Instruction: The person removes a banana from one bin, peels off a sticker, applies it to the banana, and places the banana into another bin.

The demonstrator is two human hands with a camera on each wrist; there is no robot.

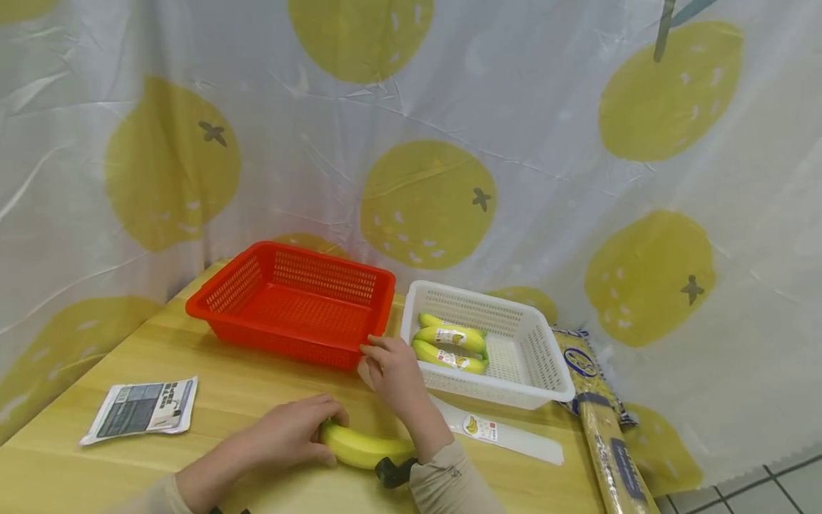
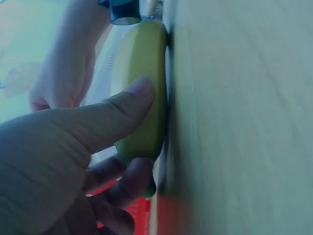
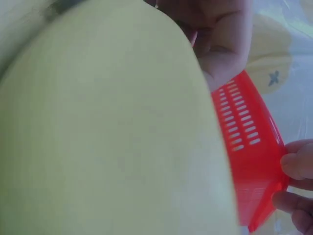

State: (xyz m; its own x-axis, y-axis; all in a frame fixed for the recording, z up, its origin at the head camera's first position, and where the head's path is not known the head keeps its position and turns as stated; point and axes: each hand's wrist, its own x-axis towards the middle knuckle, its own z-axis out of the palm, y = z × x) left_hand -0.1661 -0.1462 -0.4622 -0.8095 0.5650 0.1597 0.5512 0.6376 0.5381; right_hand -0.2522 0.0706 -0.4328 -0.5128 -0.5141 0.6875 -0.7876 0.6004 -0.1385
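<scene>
My left hand (image 1: 292, 432) grips a yellow banana (image 1: 362, 448) by one end, low over the wooden table. In the left wrist view the thumb (image 2: 142, 88) lies along the banana's side and the fingers curl at its end. My right hand (image 1: 399, 378) reaches past the banana to the near right corner of the red basket (image 1: 282, 346). It is over the far end of a white backing strip (image 1: 529, 444) carrying a banana label (image 1: 480, 428). In the right wrist view its fingertips (image 3: 296, 166) overlap the basket's edge, and the banana fills much of the picture.
A white basket (image 1: 494, 391) holds several labelled bananas (image 1: 449, 339). Behind it on the right lie a pasta bag (image 1: 581, 364) and a long noodle packet (image 1: 610, 450). A flat white and grey packet (image 1: 144, 408) rests on the left. A fruit-print curtain (image 1: 289, 178) hangs behind the table.
</scene>
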